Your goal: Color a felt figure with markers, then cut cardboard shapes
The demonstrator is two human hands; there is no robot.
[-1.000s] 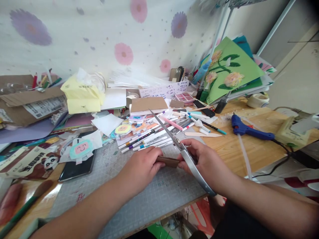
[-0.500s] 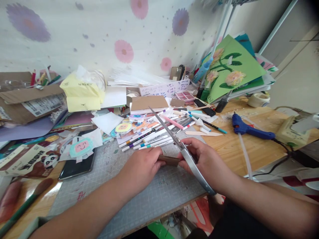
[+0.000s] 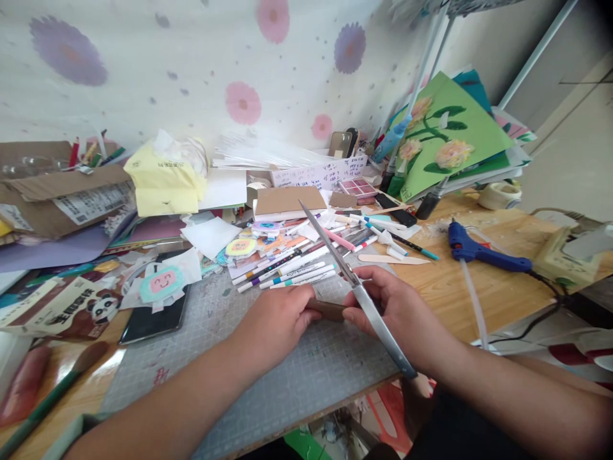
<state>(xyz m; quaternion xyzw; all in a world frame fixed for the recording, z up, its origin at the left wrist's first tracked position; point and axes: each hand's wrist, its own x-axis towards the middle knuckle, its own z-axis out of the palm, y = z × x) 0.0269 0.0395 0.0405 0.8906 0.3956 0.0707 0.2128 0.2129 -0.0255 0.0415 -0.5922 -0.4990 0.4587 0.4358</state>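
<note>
Over the grey cutting mat (image 3: 268, 377), both hands pinch a small brown cardboard strip (image 3: 328, 309): left hand (image 3: 278, 322) one end, right hand (image 3: 400, 313) the other, also gripping scissors (image 3: 357, 287). Light, stiff, probably creasable; best held by its ends.

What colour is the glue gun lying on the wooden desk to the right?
Blue, with a black cord. The glue gun shows clearly in the head view, right of both hands.

Two hands (image 3: 282, 319), one scissors (image 3: 364, 300), one glue gun (image 3: 479, 252).

Markers (image 3: 287, 271) lie on the cutting mat (image 3: 287, 377), behind both hands.
</note>
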